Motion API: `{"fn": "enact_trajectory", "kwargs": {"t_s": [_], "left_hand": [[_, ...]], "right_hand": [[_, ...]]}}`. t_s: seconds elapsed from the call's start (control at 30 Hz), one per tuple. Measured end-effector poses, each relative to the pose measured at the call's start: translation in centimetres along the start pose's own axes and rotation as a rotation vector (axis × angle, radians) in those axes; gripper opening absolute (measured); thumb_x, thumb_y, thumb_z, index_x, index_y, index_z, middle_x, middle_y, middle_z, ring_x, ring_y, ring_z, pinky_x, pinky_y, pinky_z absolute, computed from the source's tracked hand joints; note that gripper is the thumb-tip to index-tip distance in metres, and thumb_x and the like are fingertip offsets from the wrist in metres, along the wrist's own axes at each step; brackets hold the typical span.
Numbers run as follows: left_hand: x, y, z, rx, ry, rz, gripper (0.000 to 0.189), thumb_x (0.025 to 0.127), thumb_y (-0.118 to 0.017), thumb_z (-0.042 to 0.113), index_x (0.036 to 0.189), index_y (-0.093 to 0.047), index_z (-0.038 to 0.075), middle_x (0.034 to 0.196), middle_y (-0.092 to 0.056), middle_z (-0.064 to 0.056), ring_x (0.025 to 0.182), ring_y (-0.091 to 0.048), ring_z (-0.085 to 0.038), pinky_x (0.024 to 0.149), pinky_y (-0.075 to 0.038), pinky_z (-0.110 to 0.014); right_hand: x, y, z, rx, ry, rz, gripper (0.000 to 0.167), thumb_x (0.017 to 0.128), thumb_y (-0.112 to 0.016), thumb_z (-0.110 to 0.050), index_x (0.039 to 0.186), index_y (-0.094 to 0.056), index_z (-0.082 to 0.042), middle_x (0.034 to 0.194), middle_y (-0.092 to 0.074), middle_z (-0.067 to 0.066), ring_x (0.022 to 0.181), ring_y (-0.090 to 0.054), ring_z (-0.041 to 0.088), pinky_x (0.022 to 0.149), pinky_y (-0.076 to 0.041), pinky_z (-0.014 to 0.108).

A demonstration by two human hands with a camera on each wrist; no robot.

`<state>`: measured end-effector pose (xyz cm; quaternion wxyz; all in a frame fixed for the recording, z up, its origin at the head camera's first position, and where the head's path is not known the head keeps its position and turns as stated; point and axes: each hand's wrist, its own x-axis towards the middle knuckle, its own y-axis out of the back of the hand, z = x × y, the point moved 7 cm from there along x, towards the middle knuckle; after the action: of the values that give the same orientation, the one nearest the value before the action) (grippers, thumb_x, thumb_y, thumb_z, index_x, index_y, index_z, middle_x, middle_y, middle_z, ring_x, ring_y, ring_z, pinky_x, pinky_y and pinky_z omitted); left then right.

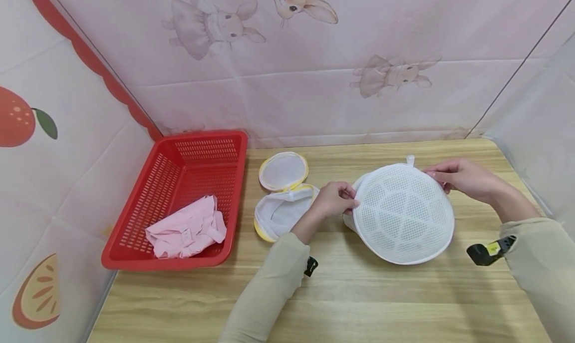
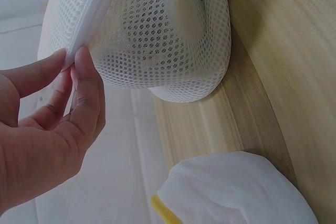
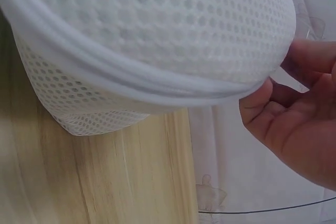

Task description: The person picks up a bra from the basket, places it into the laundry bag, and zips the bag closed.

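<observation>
A round white mesh bag (image 1: 404, 215) is held over the pale wood worktop (image 1: 368, 303) between the left grip (image 1: 333, 199), pinching its left rim, and the right grip (image 1: 467, 178), pinching its far-right rim, nearer the small white tab (image 1: 411, 160).

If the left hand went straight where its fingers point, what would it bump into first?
Probably the white mesh laundry bag: the left hand is pinching its edge, so nothing seems to be in between.
</observation>
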<state>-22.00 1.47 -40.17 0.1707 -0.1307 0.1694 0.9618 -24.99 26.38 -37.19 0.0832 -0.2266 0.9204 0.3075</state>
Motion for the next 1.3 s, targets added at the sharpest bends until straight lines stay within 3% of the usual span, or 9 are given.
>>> {"fn": "enact_trajectory", "kwargs": {"t_s": [0.17, 0.43, 0.7, 1.0, 1.3], "left_hand": [[0.0, 0.0, 0.0, 0.004, 0.001, 0.003, 0.01, 0.079, -0.068, -0.001, 0.085, -0.06, -0.003, 0.069, -0.053, -0.004, 0.056, -0.054, -0.011, 0.063, -0.055, -0.03], [-0.1, -0.1, -0.1, -0.001, -0.003, -0.007, 0.01, 0.08, -0.068, 0.0, 0.085, -0.06, -0.003, 0.07, -0.053, -0.004, 0.057, -0.054, -0.011, 0.059, -0.054, -0.026], [-0.1, -0.1, -0.1, -0.016, -0.011, -0.01, 0.009, 0.08, -0.067, -0.001, 0.085, -0.06, -0.004, 0.07, -0.053, -0.004, 0.057, -0.054, -0.011, 0.058, -0.054, -0.025], [-0.1, 0.0, 0.0, -0.008, -0.007, -0.017, 0.009, 0.08, -0.067, 0.0, 0.084, -0.06, -0.003, 0.069, -0.053, -0.004, 0.056, -0.054, -0.011, 0.058, -0.053, -0.024], [0.5, 0.5, 1.8, 0.02, -0.03, 0.068, 0.01, 0.085, -0.065, 0.01, 0.091, -0.064, 0.002, 0.077, -0.059, -0.002, 0.066, -0.057, -0.012, 0.064, -0.054, -0.028]], "right_hand": [[-0.1, 0.1, 0.1, 0.014, -0.006, 0.004, 0.027, 0.095, -0.045, -0.005, 0.113, -0.053, 0.014, 0.082, -0.056, 0.003, 0.068, -0.049, 0.014, 0.059, -0.044, 0.026], [-0.2, 0.1, 0.1, 0.096, 0.006, 0.013, 0.022, 0.093, -0.049, -0.004, 0.106, -0.052, 0.013, 0.084, -0.057, 0.003, 0.068, -0.049, 0.013, 0.058, -0.045, 0.025], [-0.3, 0.1, 0.2, 0.147, -0.003, 0.018, 0.014, 0.093, -0.052, -0.007, 0.096, -0.055, 0.007, 0.071, -0.05, 0.003, 0.055, -0.043, 0.01, 0.046, -0.038, 0.021], [-0.3, 0.6, 0.3, 0.257, 0.008, 0.015, 0.014, 0.093, -0.047, -0.001, 0.089, -0.058, 0.008, 0.072, -0.054, 0.005, 0.059, -0.049, 0.013, 0.051, -0.045, 0.025], [-0.4, 0.8, -0.1, 0.333, 0.07, -0.009, 0.009, 0.09, -0.051, 0.003, 0.089, -0.06, 0.006, 0.072, -0.057, 0.007, 0.06, -0.053, 0.016, 0.053, -0.048, 0.027]]}}
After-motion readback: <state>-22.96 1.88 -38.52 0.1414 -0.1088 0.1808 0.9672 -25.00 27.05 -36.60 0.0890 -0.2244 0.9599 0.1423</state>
